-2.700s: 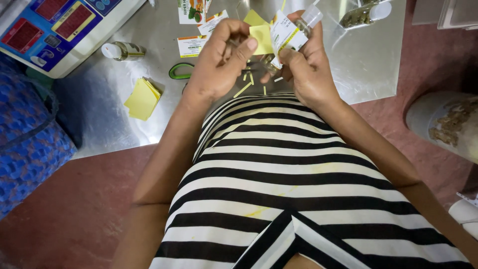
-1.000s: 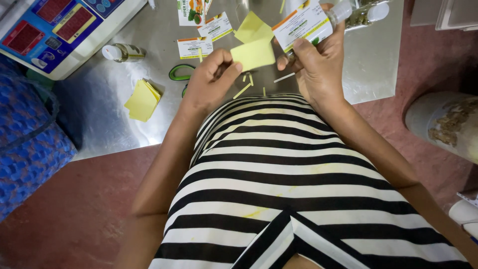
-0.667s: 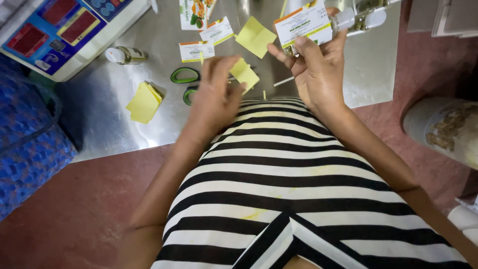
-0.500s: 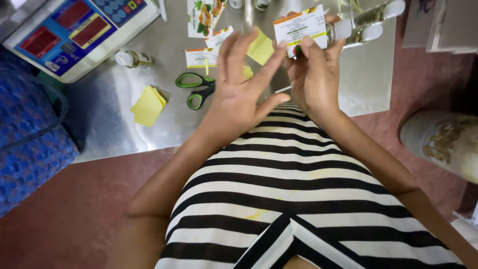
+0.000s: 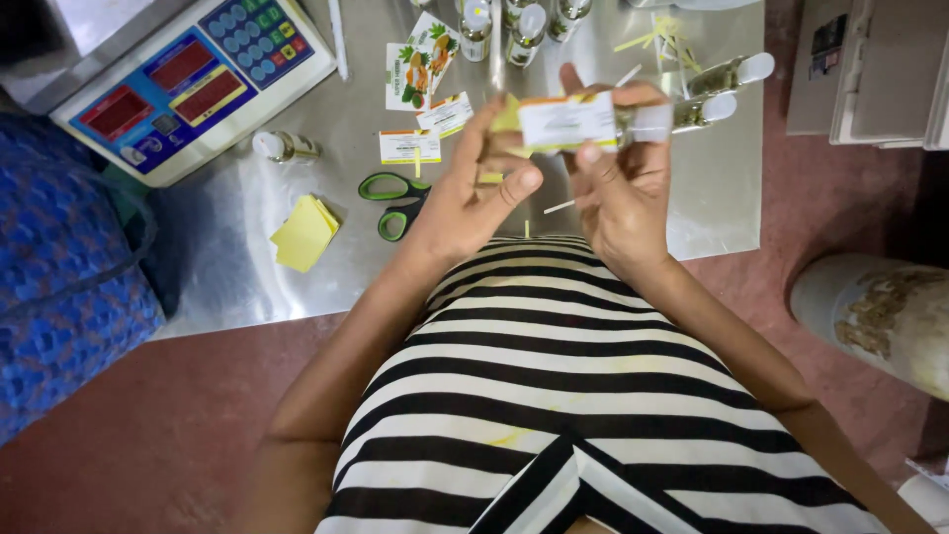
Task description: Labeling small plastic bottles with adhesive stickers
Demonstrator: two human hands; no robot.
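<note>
My right hand point(image 5: 621, 193) grips a small clear bottle with a white cap point(image 5: 647, 121), held sideways above the steel table point(image 5: 227, 287). A white and orange label point(image 5: 565, 121) lies along the bottle's side. My left hand point(image 5: 467, 198) is beside it with fingers apart, its fingertips at the label's left end. A yellow paper slip point(image 5: 506, 112) shows just behind those fingertips. Whether the label is fully stuck down is hidden.
On the table: a weighing scale point(image 5: 193, 79) at the back left, green-handled scissors point(image 5: 395, 203), a stack of yellow slips point(image 5: 304, 230), loose labels point(image 5: 410, 146), a lying bottle point(image 5: 285, 146), and capped bottles point(image 5: 727, 74). A blue bag point(image 5: 59, 277) stands left, a grey cylinder point(image 5: 880, 316) right.
My left hand carried a yellow slip away from the label, let it go, and came back to the bottle. My right hand kept the bottle raised.
</note>
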